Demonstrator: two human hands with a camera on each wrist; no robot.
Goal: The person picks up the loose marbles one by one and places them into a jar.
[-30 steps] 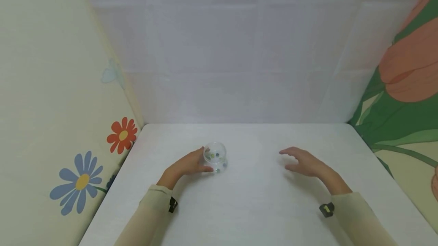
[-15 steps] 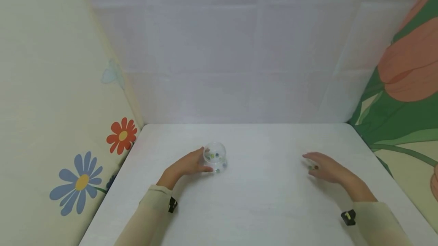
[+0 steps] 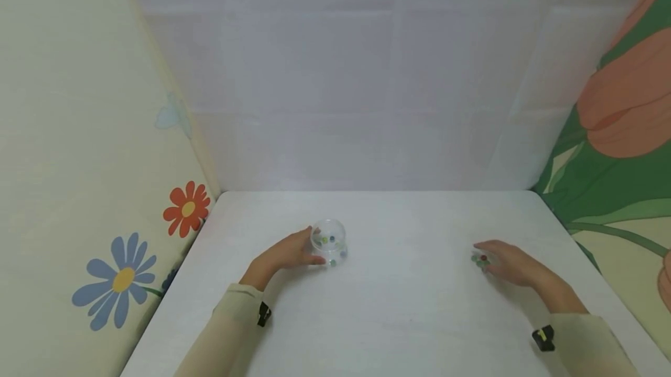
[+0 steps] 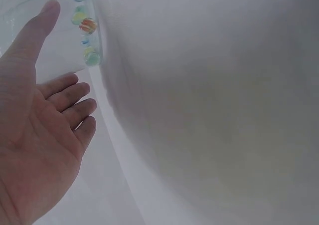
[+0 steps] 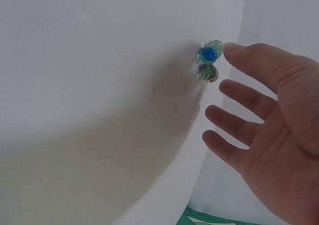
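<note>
A clear, round cup [image 3: 328, 231] stands left of centre on the table, with several glass marbles [image 4: 87, 26] at its bottom. My left hand [image 3: 288, 250] grips the cup from its left side; in the left wrist view the thumb lies across the clear wall. Over to the right, my right hand [image 3: 508, 263] is low over the table beside a small cluster of marbles [image 3: 480, 260], green and dark red. From the right wrist, the thumb tip is right at a green marble [image 5: 215, 46], next to a blue marble [image 5: 207, 55] and a brownish one [image 5: 209, 73].
Both hands are over a white table [image 3: 398, 307] with a pale backdrop [image 3: 335, 74] rising behind it. A flower-printed wall [image 3: 126, 150] flanks the left side, and a leaf-and-tulip print [image 3: 624, 173] the right. Dark bands sit at both wrists.
My right hand has moved right and slightly nearer, uncovering the marble cluster that it hid one second ago. My left hand and the cup have stayed in place.
</note>
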